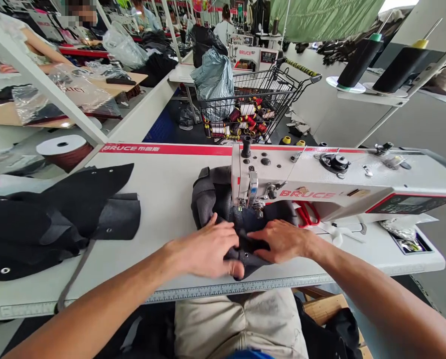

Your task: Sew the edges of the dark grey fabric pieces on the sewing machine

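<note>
Dark fabric on the table, under the sewing machine needle, pressed flat by left hand and right hand, fingers spread and unclenched, apparently for steady feeding; spare pieces stacked well left.

The sewing machine stands centre right on the table; folded cloth lies at left, a wire cart behind at upper centre

Matt dark cloth lies on the smooth, pale, faintly glossy table top, beside the glossy white enamelled sewing machine, with a bare metal wire cart behind.
</note>
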Available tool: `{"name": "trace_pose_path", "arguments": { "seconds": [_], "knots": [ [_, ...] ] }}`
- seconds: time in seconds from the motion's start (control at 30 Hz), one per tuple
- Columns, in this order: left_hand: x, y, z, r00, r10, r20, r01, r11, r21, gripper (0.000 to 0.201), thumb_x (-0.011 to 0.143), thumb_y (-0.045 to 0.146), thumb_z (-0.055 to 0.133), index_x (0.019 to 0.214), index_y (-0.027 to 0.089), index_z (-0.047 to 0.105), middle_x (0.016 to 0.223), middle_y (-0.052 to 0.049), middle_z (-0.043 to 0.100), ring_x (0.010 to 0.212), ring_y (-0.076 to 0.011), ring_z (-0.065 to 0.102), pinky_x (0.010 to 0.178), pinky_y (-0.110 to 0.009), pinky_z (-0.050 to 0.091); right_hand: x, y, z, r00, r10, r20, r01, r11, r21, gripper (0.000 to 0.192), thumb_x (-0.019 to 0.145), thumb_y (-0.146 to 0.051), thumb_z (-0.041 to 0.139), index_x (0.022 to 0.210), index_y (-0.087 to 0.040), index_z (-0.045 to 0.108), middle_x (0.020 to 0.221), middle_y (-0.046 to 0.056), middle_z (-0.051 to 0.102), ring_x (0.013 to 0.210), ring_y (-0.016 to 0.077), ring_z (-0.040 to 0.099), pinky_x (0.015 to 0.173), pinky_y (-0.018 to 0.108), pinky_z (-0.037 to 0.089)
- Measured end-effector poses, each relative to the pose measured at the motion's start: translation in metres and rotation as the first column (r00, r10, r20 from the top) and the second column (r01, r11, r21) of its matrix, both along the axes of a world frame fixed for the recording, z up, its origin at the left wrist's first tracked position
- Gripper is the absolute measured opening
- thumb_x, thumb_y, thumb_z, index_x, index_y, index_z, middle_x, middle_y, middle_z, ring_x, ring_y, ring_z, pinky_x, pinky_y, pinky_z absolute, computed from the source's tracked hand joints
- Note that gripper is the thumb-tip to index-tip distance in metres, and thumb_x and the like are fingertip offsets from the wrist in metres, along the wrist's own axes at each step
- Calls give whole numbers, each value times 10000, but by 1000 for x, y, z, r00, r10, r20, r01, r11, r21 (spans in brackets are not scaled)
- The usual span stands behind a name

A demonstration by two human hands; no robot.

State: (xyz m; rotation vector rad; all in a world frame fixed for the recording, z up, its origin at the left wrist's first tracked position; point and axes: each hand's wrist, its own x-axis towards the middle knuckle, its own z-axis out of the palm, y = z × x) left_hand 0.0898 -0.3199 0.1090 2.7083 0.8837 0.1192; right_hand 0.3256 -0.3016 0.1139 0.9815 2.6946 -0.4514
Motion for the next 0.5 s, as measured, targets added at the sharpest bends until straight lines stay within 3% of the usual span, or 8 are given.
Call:
{"name": "trace_pose_path", "arguments": {
  "seconds": [0.07, 0.17, 0.23, 0.33, 0.4, 0.5],
  "knots": [
    [5, -24, 1, 997, 5, -79, 0, 998, 66, 598, 709, 669, 660, 1036, 169, 627, 1013, -86, 673, 1044, -270, 600, 1099, -512, 314, 1, -20, 2, 998, 51, 34, -50, 998, -45, 348, 915, -400, 458, 1085, -228, 709, 794, 72, 718, 742, 218, 668, 655, 290, 441],
    [13, -47, -10, 978, 55, -200, -14, 980, 200, 385, 786, 309, 695, 1114, 138, 589, 994, -87, 663, 980, -244, 619, 1054, -452, 387, 2, -45, 0, 987, 151, 56, -146, 986, -81, 269, 860, -265, 489, 881, -193, 747, 788, 77, 696, 721, 207, 646, 635, 291, 442],
    [18, -58, -18, 963, 70, -261, -10, 975, 224, 267, 796, 102, 582, 1059, 134, 611, 898, -75, 661, 902, -236, 635, 925, -401, 479, 2, -55, -1, 977, 210, 20, -209, 976, -59, 206, 793, -231, 546, 797, -182, 746, 879, 95, 681, 830, 236, 628, 688, 318, 465],
    [20, -71, -18, 951, 38, -307, 8, 989, 149, 189, 762, 74, 538, 904, 147, 640, 788, -61, 641, 802, -258, 646, 758, -393, 531, 3, -56, -4, 962, 256, -96, -258, 966, -12, 148, 750, -205, 598, 736, -164, 739, 1121, 137, 635, 1059, 289, 556, 863, 387, 466],
    [21, -77, -11, 952, -4, -307, 17, 999, 42, 142, 744, 120, 568, 858, 155, 644, 789, -64, 652, 774, -263, 656, 695, -375, 538, 1, -48, -9, 959, 187, -211, -197, 980, -29, 207, 771, -105, 549, 832, -149, 742, 1171, 129, 631, 1091, 239, 559, 938, 349, 447],
    [24, -73, 0, 972, -103, -210, 61, 978, -198, 105, 720, 226, 626, 809, 173, 644, 760, -47, 674, 702, -228, 664, 603, -300, 524, -10, -32, -25, 925, -102, -366, 106, 994, -8, 392, 792, 39, 422, 1017, -119, 702, 1045, 91, 678, 967, 145, 617, 903, 242, 456]
  ]
}}
